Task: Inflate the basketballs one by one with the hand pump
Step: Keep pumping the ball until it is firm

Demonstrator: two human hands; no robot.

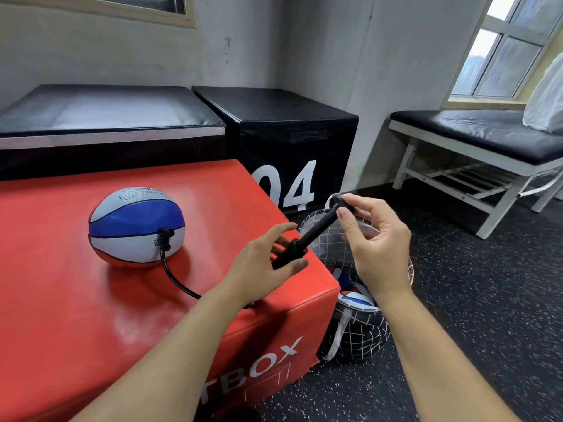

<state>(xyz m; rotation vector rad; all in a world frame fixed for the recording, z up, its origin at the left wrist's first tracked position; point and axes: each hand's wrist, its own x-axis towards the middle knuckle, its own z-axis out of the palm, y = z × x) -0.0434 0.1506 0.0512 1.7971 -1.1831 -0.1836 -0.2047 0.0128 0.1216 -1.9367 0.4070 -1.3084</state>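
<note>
I'm gripping the hand pump (304, 243) barrel in my left hand (262, 263), right hand (373, 239) pinching its handle; I'm aiming for straight strokes, so the hose (175, 278) stays seated in the basketball (137, 226).

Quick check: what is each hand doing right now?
Left hand: holds the barrel of the hand pump.
Right hand: pinches the pump handle.

Red padded box (76, 300) with white lettering on its front face, a sagging blue, white and orange basketball (137, 226) on its top toward the far edge, a black hose (175, 278) trailing from the ball across the top toward the near right corner
</note>
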